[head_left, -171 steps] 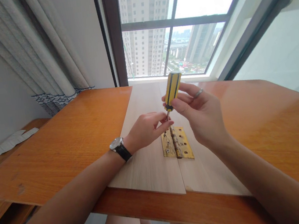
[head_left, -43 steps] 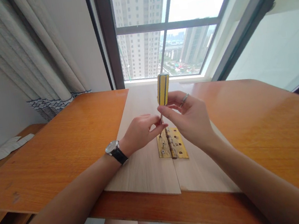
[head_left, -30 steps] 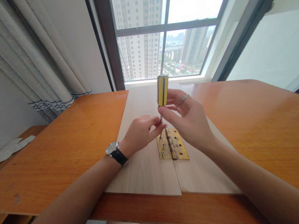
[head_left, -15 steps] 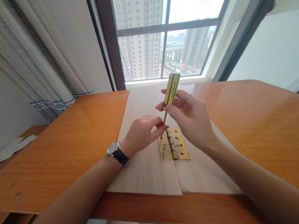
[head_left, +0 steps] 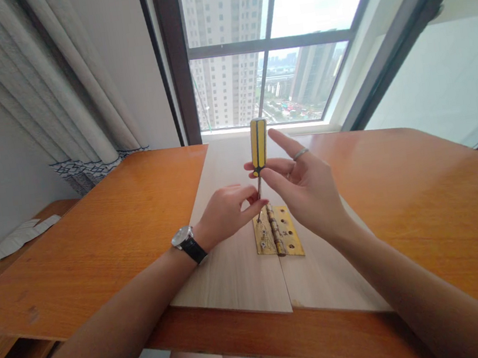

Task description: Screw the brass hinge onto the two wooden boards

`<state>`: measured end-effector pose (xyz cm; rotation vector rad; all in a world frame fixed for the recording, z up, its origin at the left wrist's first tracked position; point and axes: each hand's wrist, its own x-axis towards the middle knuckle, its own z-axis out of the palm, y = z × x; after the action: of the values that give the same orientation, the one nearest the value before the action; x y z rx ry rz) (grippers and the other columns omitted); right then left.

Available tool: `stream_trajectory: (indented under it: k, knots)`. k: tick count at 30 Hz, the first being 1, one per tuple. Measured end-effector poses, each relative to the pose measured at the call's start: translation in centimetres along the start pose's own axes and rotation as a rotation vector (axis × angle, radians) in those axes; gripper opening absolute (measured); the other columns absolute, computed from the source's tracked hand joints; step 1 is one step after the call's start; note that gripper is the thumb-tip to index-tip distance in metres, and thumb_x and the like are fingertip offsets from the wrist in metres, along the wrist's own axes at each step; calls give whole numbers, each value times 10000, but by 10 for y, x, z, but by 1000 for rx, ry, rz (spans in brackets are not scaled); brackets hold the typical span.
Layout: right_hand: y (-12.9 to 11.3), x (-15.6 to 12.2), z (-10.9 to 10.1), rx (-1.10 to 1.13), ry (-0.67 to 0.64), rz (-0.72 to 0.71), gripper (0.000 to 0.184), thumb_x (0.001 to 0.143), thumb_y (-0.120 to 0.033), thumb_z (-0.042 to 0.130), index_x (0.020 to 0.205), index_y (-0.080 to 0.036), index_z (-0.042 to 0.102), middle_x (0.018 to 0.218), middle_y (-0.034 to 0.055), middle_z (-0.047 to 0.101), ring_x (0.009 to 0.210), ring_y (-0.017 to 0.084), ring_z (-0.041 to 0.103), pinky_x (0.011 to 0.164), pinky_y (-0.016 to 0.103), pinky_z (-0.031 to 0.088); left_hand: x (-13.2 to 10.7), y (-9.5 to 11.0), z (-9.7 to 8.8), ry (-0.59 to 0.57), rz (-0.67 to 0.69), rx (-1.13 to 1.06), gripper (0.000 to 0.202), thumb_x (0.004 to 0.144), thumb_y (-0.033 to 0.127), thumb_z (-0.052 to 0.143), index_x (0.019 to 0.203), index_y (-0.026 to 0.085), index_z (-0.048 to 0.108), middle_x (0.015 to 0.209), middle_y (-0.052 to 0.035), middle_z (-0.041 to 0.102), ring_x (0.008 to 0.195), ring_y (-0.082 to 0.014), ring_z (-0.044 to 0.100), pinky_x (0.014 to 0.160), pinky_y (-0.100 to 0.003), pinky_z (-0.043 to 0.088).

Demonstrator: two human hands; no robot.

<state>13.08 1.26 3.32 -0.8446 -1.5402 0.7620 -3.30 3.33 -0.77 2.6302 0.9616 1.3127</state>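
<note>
A screwdriver (head_left: 258, 143) with a yellow and black handle stands nearly upright, its tip down at a brass-coloured hinge (head_left: 289, 230). My left hand (head_left: 236, 206) pinches the metal shaft between thumb and fingers, low over the hinge's left leaf. At the base of the handle, my right hand (head_left: 305, 178) holds the tool between thumb and fingers, with the index finger lifted away. The hinge lies open across the seam of two pale wood boards (head_left: 235, 280). Screw heads show in its left leaf, and bare holes in the right one. Where the tip meets the leaf is partly hidden by my left fingers.
Beneath the boards is a glossy orange-brown table (head_left: 130, 230), its front edge close to my legs. A window (head_left: 313, 74) rises behind the table. Grey curtains (head_left: 70, 84) hang at the left, and white strips (head_left: 20, 238) lie on a lower surface there.
The screwdriver's handle has swung left from a rightward tilt to nearly upright and has turned. My right index finger has lifted away from it. My left hand stays in place on the shaft.
</note>
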Motion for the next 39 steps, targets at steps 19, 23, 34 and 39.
stream_trajectory:
  k: [19, 23, 34, 39]
  knots:
    - [-2, 3, 0, 74, 36, -10, 447, 821, -136, 649, 1255, -231, 601, 880, 8, 786, 927, 219, 770, 897, 452, 600, 0, 2, -1, -36, 16, 11, 292, 963, 297, 640, 706, 173, 582, 644, 19, 635, 584, -110, 569, 608, -232, 430]
    - [-3, 4, 1, 65, 9, -28, 423, 811, -152, 673, 1220, -241, 620, 918, 13, 791, 995, 221, 760, 949, 456, 584, 0, 1, -1, -23, 31, -6, 285, 952, 272, 649, 698, 172, 570, 649, 19, 638, 575, -105, 555, 596, -232, 423]
    - [-8, 2, -1, -97, 48, -12, 297, 817, -188, 659, 1111, -192, 705, 906, 27, 776, 895, 215, 733, 855, 432, 573, 0, 2, -1, -18, 65, -25, 275, 934, 240, 647, 681, 177, 558, 658, 14, 651, 580, -107, 546, 590, -234, 407]
    - [-10, 0, -1, -61, 9, 0, 546, 835, -128, 557, 1377, -187, 535, 935, 37, 793, 973, 236, 726, 897, 457, 555, 1, 2, -1, -41, 64, -21, 284, 948, 274, 651, 691, 181, 573, 652, 16, 655, 591, -114, 563, 609, -241, 415]
